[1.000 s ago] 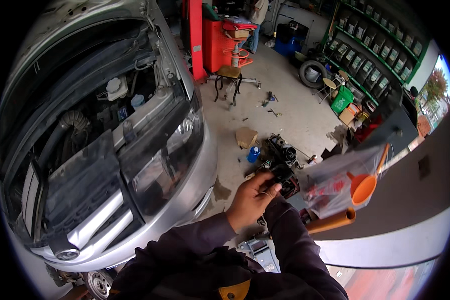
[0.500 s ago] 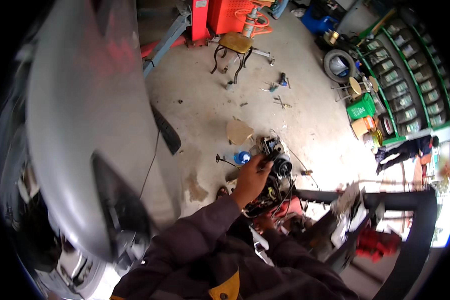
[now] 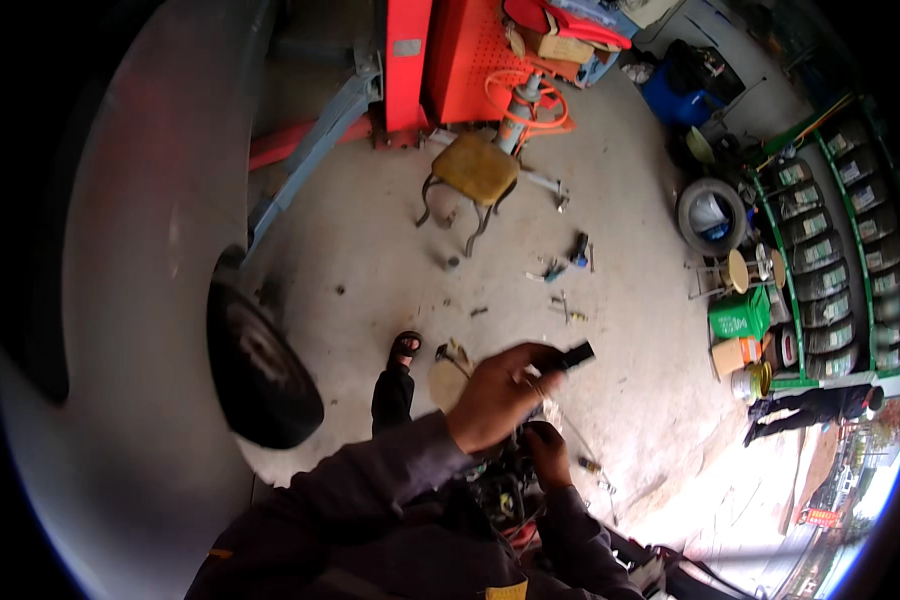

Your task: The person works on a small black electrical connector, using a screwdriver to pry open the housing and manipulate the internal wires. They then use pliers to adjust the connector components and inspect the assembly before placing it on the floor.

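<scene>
While the left hand (image 3: pixel 495 395) closes its fingers around a small black part (image 3: pixel 570 357), the part juts out past the fingertips to the right and slightly upward, so its long axis lies nearly level across the picture with the free end toward the tyre racks. Only that short black end shows; the rest is buried in the fist. Below it the right hand (image 3: pixel 548 452) cups under a dark bundle of wires and metal (image 3: pixel 505 490) held against the person's chest; whether its fingers are clamped shut or merely supporting cannot be told from this view.

Half a second ago the left hand was down on the dark engine unit lying on the floor, gripping near its round pulley. Now that unit is out of sight, the hand is raised and the view has swung along the silver car (image 3: pixel 140 300), whose black wheel (image 3: pixel 260 370) sits just left of the sleeve. That suggests the black part has come away from the unit and is being carried.

Further out, a sandalled foot (image 3: pixel 403 348) stands on the concrete floor (image 3: pixel 370 240), a yellow stool (image 3: pixel 475 168) is beyond it, scattered hand tools (image 3: pixel 565 270) lie to its right, and a tyre (image 3: pixel 710 215) rests by green shelves (image 3: pixel 820 260).
</scene>
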Available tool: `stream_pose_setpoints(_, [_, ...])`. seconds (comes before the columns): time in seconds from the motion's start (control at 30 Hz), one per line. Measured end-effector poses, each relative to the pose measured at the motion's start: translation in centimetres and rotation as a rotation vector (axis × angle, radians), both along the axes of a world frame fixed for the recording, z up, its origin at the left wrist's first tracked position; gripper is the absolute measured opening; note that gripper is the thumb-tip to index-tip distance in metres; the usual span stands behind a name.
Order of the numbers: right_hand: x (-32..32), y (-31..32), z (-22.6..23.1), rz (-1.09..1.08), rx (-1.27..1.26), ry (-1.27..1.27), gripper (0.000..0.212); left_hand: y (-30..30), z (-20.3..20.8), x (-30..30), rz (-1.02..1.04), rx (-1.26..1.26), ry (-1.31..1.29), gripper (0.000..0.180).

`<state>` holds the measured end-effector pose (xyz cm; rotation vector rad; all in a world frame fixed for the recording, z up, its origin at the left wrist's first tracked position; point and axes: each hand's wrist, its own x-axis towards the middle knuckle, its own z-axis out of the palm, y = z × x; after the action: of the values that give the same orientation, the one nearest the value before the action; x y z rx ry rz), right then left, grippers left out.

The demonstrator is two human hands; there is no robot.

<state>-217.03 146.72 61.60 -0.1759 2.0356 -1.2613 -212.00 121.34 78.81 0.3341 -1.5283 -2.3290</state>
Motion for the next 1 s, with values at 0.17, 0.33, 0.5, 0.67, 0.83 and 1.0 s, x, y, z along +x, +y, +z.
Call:
stream_pose_setpoints(0.17, [-13.9,-6.7,0.4,-0.271,-0.217,-0.102,0.029,-5.3,-1.3,-15.7,-0.371,-0.045,0.045,0.030])
stream_pose_setpoints(0.33, [-21.8,-0.3,0.6,0.527,0.605,0.704,0.024,-9.9,0.2,-30.6,-0.326,-0.043,-0.096,0.027])
stream_pose_setpoints(0.5, [-28.2,8.9,-2.1,-0.244,0.393,0.163,0.019,-14.0,3.0,-47.2,-0.305,0.002,-0.221,0.022])
stream_pose_setpoints(0.67, [-43.6,11.0,-16.4,-0.928,-0.109,-0.133,0.039,-16.2,2.6,-62.4,-0.348,-0.095,-0.188,0.021])
stream_pose_setpoints(0.83, [-66.7,3.4,-8.5,-0.875,-0.232,-0.192,0.036,-16.4,8.2,-78.5,-0.141,-0.230,-0.118,0.025])
stream_pose_setpoints(1.0, [-88.3,0.2,-1.8,-0.662,-0.151,-0.048,0.037,-18.8,11.7,-97.8,-0.155,-0.225,0.108,0.027])
